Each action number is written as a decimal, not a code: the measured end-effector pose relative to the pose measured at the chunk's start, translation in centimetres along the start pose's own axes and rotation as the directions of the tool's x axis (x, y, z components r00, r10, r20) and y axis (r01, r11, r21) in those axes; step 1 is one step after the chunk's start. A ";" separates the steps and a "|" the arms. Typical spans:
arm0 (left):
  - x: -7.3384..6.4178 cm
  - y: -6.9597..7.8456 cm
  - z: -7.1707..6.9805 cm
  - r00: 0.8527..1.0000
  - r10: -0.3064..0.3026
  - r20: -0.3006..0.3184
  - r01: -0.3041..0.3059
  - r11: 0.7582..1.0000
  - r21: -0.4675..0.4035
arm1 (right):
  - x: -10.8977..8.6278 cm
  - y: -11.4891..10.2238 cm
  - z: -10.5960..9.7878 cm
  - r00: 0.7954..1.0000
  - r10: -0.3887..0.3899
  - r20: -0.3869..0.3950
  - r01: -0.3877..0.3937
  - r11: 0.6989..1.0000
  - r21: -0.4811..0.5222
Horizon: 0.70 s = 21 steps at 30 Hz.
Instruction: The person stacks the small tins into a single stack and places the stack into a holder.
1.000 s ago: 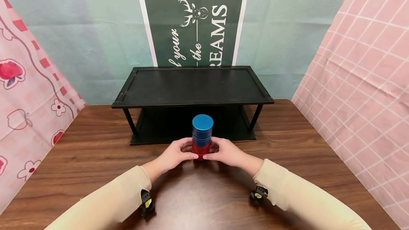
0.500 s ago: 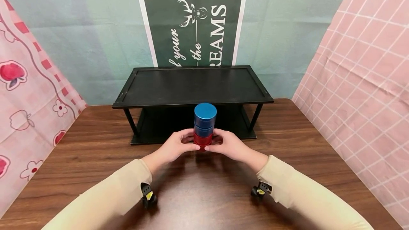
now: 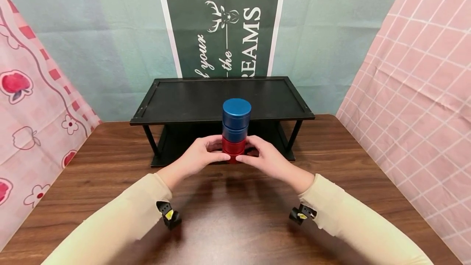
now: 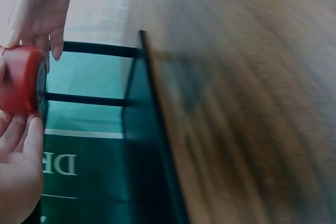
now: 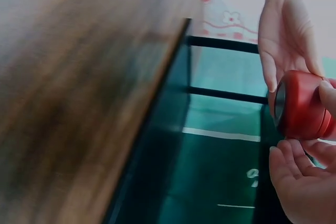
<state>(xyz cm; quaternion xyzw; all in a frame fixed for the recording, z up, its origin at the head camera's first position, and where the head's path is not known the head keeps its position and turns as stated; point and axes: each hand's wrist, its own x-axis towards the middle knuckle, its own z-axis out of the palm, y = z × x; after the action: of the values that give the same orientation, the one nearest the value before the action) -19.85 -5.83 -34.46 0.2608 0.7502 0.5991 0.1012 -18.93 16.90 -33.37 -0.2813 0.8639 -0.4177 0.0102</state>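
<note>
In the head view, a blue metal cylinder (image 3: 236, 120) with a flat lid stands upright on top of a red metal cylinder (image 3: 233, 147). My left hand (image 3: 198, 157) and right hand (image 3: 268, 159) grip the red cylinder from either side, thumbs on its near face. Both cylinders are off the table, in front of the shelf. Each wrist view gives the red cylinder's dark underside: the red cylinder (image 4: 20, 80) sits between both hands in the left one, and my right hand (image 5: 310, 187) lies against it in the right one. The far-side fingers are partly hidden.
A black two-level shelf (image 3: 198, 99) stands behind the hands on the brown wooden table (image 3: 92, 175). Its front edge lies just beyond the stack. Pink cloths hang at left and right, and a green printed curtain (image 3: 110, 32) hangs at the back.
Both hands have lifted the stacked cylinders upward from near the table. The blue top now overlaps the shelf's upper board in the head view. The grip looks the same.
</note>
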 end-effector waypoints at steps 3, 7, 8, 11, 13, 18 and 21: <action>0.3 1.0 -0.3 1.000 0.026 -0.001 -0.026 1.000 0.015 | 0.3 -0.8 -0.8 1.000 -0.019 -0.017 0.018 1.000 -0.022; 0.8 2.2 -0.8 0.998 0.059 0.006 -0.059 0.998 0.017 | 0.7 -1.8 -1.8 0.999 -0.036 -0.023 0.035 0.999 -0.038; 1.0 2.5 -0.9 0.998 0.060 0.006 -0.061 0.998 0.017 | 0.8 -2.0 -2.1 0.999 -0.038 -0.023 0.037 0.998 -0.043; 1.4 3.3 -1.3 0.998 0.056 0.004 -0.056 0.998 0.012 | 1.3 -2.6 -2.8 0.999 -0.039 -0.020 0.038 0.998 -0.058; 1.6 3.8 -1.6 0.999 0.054 0.005 -0.054 0.998 0.019 | 1.5 -2.9 -3.3 0.999 -0.036 -0.016 0.035 0.998 -0.061; 2.3 4.9 -2.6 0.998 0.061 0.021 -0.062 0.997 0.055 | 2.5 -3.5 -4.4 0.999 -0.045 0.002 0.045 0.995 -0.085; 2.8 5.3 -3.2 0.999 0.048 0.021 -0.050 0.995 0.086 | 3.2 -3.7 -4.8 0.999 -0.048 0.017 0.050 0.993 -0.102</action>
<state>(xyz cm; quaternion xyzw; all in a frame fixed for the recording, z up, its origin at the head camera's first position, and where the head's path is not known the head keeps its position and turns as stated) -22.32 -6.35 -28.12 0.2891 0.7678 0.5658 0.0823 -21.06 16.91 -26.86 -0.3057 0.8770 -0.3707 -0.0081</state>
